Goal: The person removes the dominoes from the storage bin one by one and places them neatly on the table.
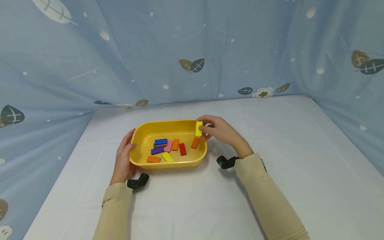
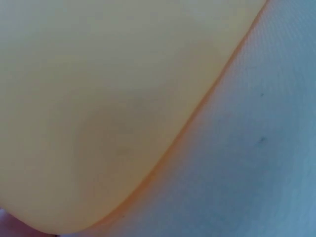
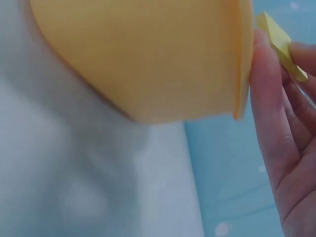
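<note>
On my left, the left hand (image 1: 122,160) grips the yellow tray (image 1: 143,138) by its end, thumb over the rim; if that hold slackens, a bump could skew the tray. Inside, a blue block (image 1: 161,141) partly covers a green block (image 1: 154,146) (a loose pile, I'd judge), so a jolt could slide it off. Rightmost, the right hand (image 1: 220,130) pinches a bright yellow block (image 1: 198,129) at the tray's far right corner; a weak fingertip pinch or clipping the rim could drop it.
</note>
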`<action>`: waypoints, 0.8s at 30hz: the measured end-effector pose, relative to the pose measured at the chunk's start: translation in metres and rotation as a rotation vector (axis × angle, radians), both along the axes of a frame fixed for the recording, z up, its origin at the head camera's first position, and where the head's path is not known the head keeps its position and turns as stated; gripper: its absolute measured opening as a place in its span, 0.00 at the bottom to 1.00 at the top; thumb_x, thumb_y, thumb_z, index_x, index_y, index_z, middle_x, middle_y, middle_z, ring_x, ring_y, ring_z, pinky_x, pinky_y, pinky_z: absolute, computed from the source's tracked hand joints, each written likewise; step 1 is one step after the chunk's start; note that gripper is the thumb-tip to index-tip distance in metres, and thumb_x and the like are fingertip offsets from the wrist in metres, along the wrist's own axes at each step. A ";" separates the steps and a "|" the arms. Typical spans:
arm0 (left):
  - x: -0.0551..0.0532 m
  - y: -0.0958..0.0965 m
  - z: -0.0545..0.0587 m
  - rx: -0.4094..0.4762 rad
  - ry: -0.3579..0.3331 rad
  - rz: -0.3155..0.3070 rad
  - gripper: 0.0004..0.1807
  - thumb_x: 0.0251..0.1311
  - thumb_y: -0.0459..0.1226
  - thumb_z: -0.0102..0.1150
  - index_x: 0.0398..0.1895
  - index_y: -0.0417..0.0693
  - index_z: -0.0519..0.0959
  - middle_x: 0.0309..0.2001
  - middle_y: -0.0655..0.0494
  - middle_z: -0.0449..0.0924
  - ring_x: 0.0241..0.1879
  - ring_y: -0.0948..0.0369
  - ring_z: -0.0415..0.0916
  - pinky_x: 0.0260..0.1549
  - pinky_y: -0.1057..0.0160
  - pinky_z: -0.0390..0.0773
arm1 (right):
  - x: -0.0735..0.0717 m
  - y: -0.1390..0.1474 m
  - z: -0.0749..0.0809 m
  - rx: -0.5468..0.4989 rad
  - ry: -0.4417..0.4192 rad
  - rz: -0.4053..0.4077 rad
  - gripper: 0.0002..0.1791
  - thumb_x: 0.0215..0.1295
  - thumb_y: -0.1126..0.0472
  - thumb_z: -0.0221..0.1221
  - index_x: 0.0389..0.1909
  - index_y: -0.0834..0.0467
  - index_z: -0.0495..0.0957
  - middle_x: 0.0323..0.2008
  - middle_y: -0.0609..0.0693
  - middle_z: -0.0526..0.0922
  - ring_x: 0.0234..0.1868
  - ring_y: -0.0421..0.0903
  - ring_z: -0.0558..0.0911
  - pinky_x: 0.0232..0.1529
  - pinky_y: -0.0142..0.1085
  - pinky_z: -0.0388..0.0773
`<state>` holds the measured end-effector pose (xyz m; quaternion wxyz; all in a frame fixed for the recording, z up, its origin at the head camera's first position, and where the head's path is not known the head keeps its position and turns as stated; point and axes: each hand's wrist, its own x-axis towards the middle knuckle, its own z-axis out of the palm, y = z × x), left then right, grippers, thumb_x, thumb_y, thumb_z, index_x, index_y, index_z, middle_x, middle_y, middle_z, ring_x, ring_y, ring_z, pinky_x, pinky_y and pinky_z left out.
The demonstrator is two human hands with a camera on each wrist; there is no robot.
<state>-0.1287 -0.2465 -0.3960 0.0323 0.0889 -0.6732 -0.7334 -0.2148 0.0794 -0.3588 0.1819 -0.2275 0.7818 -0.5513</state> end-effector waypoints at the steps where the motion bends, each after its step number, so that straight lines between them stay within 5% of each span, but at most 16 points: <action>1: 0.000 0.000 0.000 -0.003 0.000 0.001 0.28 0.62 0.33 0.37 0.65 0.62 0.57 0.66 0.65 0.51 0.63 0.59 0.53 0.54 0.69 0.64 | -0.001 0.003 -0.001 -0.013 0.002 -0.006 0.19 0.63 0.57 0.52 0.55 0.57 0.69 0.40 0.55 0.73 0.32 0.52 0.80 0.37 0.47 0.78; 8: -0.001 0.002 0.002 0.002 -0.004 -0.004 0.28 0.62 0.33 0.37 0.66 0.62 0.56 0.66 0.66 0.51 0.63 0.58 0.53 0.55 0.67 0.63 | -0.007 0.019 0.000 -0.051 -0.016 -0.101 0.21 0.63 0.60 0.51 0.58 0.49 0.66 0.42 0.57 0.71 0.34 0.55 0.79 0.36 0.45 0.79; 14: 0.000 0.001 0.001 0.001 -0.007 -0.006 0.28 0.62 0.33 0.37 0.66 0.62 0.56 0.66 0.65 0.51 0.63 0.58 0.53 0.54 0.69 0.64 | -0.004 0.024 0.003 -0.086 -0.058 -0.175 0.23 0.62 0.66 0.51 0.59 0.53 0.65 0.47 0.58 0.69 0.40 0.63 0.76 0.40 0.48 0.77; 24: 0.001 0.002 0.002 -0.012 0.001 -0.006 0.28 0.62 0.33 0.36 0.66 0.60 0.56 0.67 0.65 0.50 0.63 0.58 0.53 0.55 0.67 0.63 | -0.023 0.037 -0.032 0.002 -0.117 -0.242 0.31 0.55 0.64 0.58 0.61 0.47 0.64 0.50 0.52 0.69 0.41 0.47 0.78 0.42 0.39 0.77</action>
